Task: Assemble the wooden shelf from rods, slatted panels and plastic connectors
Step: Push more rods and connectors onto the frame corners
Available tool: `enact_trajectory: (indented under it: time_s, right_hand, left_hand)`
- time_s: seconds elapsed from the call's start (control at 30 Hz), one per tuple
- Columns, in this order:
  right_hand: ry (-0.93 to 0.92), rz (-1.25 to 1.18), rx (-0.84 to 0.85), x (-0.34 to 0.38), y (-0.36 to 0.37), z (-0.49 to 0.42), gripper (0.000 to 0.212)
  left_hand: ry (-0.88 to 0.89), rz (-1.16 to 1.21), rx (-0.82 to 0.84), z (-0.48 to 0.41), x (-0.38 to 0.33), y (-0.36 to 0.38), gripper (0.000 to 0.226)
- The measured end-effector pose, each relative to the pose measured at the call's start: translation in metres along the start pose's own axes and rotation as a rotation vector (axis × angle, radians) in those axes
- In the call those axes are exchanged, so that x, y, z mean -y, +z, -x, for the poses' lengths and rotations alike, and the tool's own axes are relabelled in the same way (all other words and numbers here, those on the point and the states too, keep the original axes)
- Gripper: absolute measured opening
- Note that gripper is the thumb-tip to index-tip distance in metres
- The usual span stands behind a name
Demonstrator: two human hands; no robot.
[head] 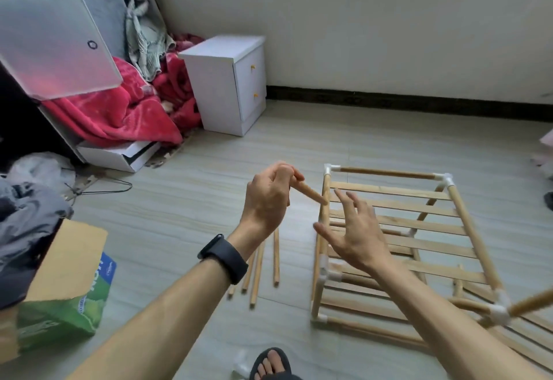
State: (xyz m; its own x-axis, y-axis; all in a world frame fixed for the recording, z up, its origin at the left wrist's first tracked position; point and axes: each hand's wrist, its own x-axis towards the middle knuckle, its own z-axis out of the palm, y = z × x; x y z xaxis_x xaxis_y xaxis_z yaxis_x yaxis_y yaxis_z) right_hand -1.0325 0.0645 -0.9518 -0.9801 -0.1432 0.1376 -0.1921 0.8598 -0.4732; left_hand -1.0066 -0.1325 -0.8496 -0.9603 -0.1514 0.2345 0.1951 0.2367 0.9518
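Near the middle of our view, our left hand (269, 200) grips one end of a short wooden rod (311, 193), fingers curled around it. The rod's free end points toward 4 o'clock and reaches the near-left post of the shelf frame (472, 230); we cannot tell whether it touches. A black wristband (224, 258) sits on that wrist.

Our right hand (356, 230) hovers just past the rod's tip at 4 o'clock. It holds nothing, with its fingers spread and relaxed above the frame.

The frame stands on the floor (194, 200) from 3 to 5 o'clock. Its rods are joined by white plastic connectors (446, 177), and a slatted panel (419, 224) lies inside it. Several loose rods (276, 257) lie side by side on the floor at 6 o'clock, just beyond our left wrist.

A white nightstand (221, 86) stands at 11 o'clock, a red blanket (119, 116) is heaped at 10 o'clock, and a green cardboard box (65, 305) sits at 8 o'clock.
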Motion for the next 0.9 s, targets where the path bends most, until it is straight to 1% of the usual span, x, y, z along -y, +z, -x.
enact_trajectory:
  time_s: [0.07,0.13,0.2,0.23,0.27,0.33,0.43,0.47,0.5,0.53,0.6,0.63,0.67,0.7,0.73,0.8,0.83,0.9]
  right_hand:
    - [-0.040,-0.006,-0.115,0.004,-0.010,0.009,0.078]
    - [-0.084,-0.032,-0.195,0.003,-0.023,0.019,0.058]
    - [-0.137,-0.136,-0.216,-0.002,-0.036,0.032,0.041]
    - [-0.139,-0.205,-0.181,-0.006,-0.043,0.039,0.033]
    - [-0.132,-0.251,-0.133,-0.010,-0.048,0.046,0.030]
    - [-0.120,-0.281,-0.076,-0.024,-0.054,0.060,0.031]
    - [-0.106,-0.283,-0.125,-0.051,-0.061,0.080,0.039]
    - [-0.068,-0.328,-0.132,-0.059,-0.065,0.085,0.039]
    - [0.001,-0.440,-0.136,-0.063,-0.069,0.089,0.037]
    - [0.110,-0.645,-0.141,-0.066,-0.075,0.092,0.034]
    - [0.367,-1.202,-0.145,-0.066,-0.084,0.089,0.030]
    - [0.466,-1.421,-0.142,-0.064,-0.089,0.085,0.027]
    - [0.531,-1.554,-0.133,-0.061,-0.092,0.081,0.024]
    - [0.562,-1.607,-0.118,-0.057,-0.095,0.076,0.027]
    - [0.556,-1.593,-0.099,-0.053,-0.096,0.073,0.034]
    - [0.499,-1.479,-0.082,-0.045,-0.094,0.070,0.047]
    - [0.467,-1.417,-0.100,-0.042,-0.092,0.070,0.049]
    - [0.395,-1.297,-0.187,-0.037,-0.090,0.072,0.048]
  left_hand:
    - [0.052,-0.006,0.040,0.007,-0.019,0.008,0.040]
    - [0.076,-0.001,0.084,0.013,-0.029,0.017,0.041]
    - [0.068,0.062,0.117,0.017,-0.033,0.026,0.044]
    - [0.050,0.106,0.125,0.018,-0.032,0.030,0.046]
    - [0.025,0.143,0.128,0.019,-0.031,0.033,0.047]
    - [-0.034,0.202,0.117,0.018,-0.023,0.037,0.048]
    - [-0.158,0.277,0.060,0.017,-0.006,0.039,0.046]
    - [-0.212,0.292,0.043,0.016,0.000,0.039,0.047]
    - [-0.268,0.304,0.030,0.015,0.006,0.038,0.047]
    - [-0.323,0.316,0.027,0.015,0.013,0.038,0.047]
    - [-0.410,0.328,0.075,0.017,0.027,0.039,0.045]
    - [-0.436,0.301,0.123,0.019,0.034,0.041,0.044]
    - [-0.446,0.255,0.175,0.023,0.041,0.043,0.042]
    - [-0.447,0.210,0.220,0.028,0.048,0.046,0.040]
    - [-0.443,0.166,0.254,0.032,0.055,0.049,0.038]
    - [-0.424,0.073,0.289,0.041,0.069,0.054,0.035]
    - [-0.410,0.013,0.291,0.046,0.077,0.055,0.032]
    - [-0.381,-0.119,0.276,0.057,0.096,0.054,0.025]
